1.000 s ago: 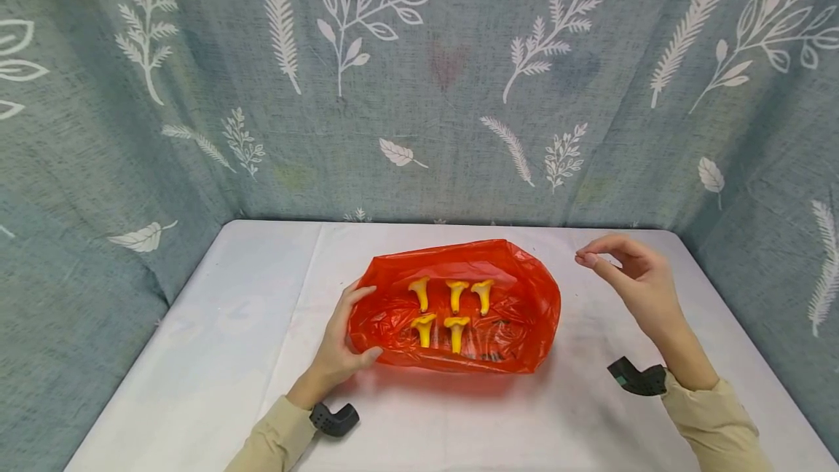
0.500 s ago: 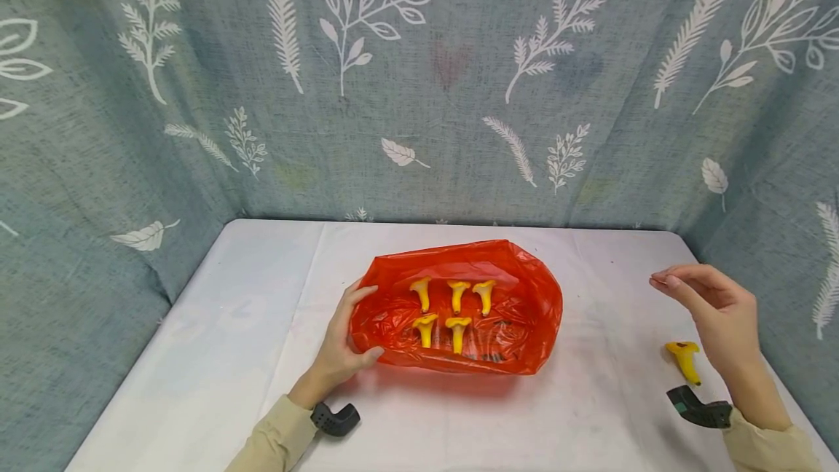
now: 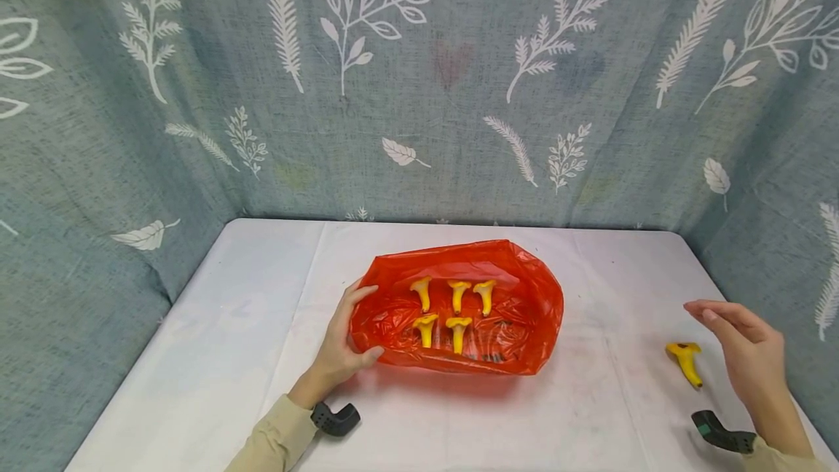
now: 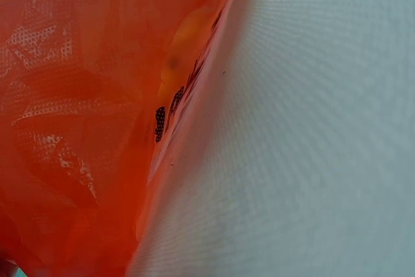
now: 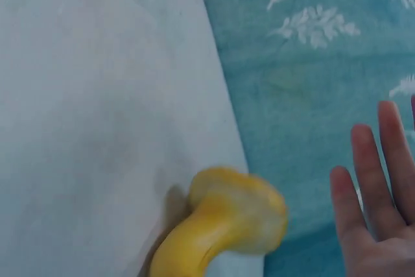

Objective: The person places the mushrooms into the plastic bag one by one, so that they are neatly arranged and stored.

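A red plastic bag (image 3: 537,326) lies open-mouthed in the middle of the table in the head view. Several yellow chanterelle mushrooms (image 3: 457,332) rest inside it in two rows. At the bag's left end, my left hand (image 3: 339,348) holds the rim, with fingers at the back and thumb at the front. Another chanterelle mushroom (image 3: 686,364) lies on the cloth at the far right. Just right of it hovers my right hand (image 3: 754,355), fingers extended and holding nothing. In the right wrist view the same mushroom (image 5: 227,218) shows close up, apart from the fingers (image 5: 376,186).
A white cloth (image 3: 262,297) covers the table. Blue-grey curtains (image 3: 419,93) with white leaf prints hang behind it and on both sides, close to my right hand. Each wrist wears a black band-like device (image 3: 336,419).
My right hand has moved right and toward me, away from the bag, uncovering the lone chanterelle mushroom on the table. Its fingers have straightened. My left hand and the bag stay put.
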### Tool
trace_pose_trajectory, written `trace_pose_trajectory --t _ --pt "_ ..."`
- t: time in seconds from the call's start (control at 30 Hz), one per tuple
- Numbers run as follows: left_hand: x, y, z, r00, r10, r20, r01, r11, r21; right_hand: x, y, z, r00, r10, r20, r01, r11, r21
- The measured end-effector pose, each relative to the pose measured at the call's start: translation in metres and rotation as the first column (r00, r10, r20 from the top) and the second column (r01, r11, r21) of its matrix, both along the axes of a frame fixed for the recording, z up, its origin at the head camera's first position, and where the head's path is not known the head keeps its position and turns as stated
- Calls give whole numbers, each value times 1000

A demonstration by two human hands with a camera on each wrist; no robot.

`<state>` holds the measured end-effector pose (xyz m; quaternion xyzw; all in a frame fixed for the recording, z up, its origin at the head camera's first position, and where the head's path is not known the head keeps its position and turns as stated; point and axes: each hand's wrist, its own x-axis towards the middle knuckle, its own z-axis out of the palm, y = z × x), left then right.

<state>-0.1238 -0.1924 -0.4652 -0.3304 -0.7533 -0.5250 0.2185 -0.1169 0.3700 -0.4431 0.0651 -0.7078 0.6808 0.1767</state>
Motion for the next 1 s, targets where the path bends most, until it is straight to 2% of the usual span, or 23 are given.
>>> trace_pose_trajectory --t 0.1,0.2,0.33,0.4,0.53,0.6,0.7,0.8,0.9,1.0 --pt "1 1 2 1000 -7 0 7 1000 5 2 13 -16 997 -16 78 7 994 112" --pt "-6 -3 -11 1000 -11 -11 11 1000 13 1 25 -29 993 33 112 -50 987 155" --pt "-16 -9 -32 1000 -7 -20 7 1000 19 2 36 -39 977 153 146 -172 977 125" --pt "-19 -11 -37 1000 -9 -23 9 1000 22 3 40 -41 965 179 192 -213 962 171" --pt "-21 -11 -39 999 -9 -36 10 1000 28 4 45 -43 931 196 308 -290 910 296" --pt "-21 -10 -38 999 -5 -41 6 1000 28 4 46 -45 919 209 334 -317 895 314" --pt "-18 -8 -33 999 1 -49 0 1000 29 5 47 -48 911 248 329 -340 903 263" --pt "-12 -4 -22 999 0 -52 1 999 36 5 47 -50 910 254 327 -337 914 228" --pt "-6 0 -8 999 -9 -49 11 999 43 5 45 -51 921 176 347 -289 906 309" --pt "-1 2 1 999 -15 -36 17 999 41 5 44 -53 926 83 368 -241 881 407"
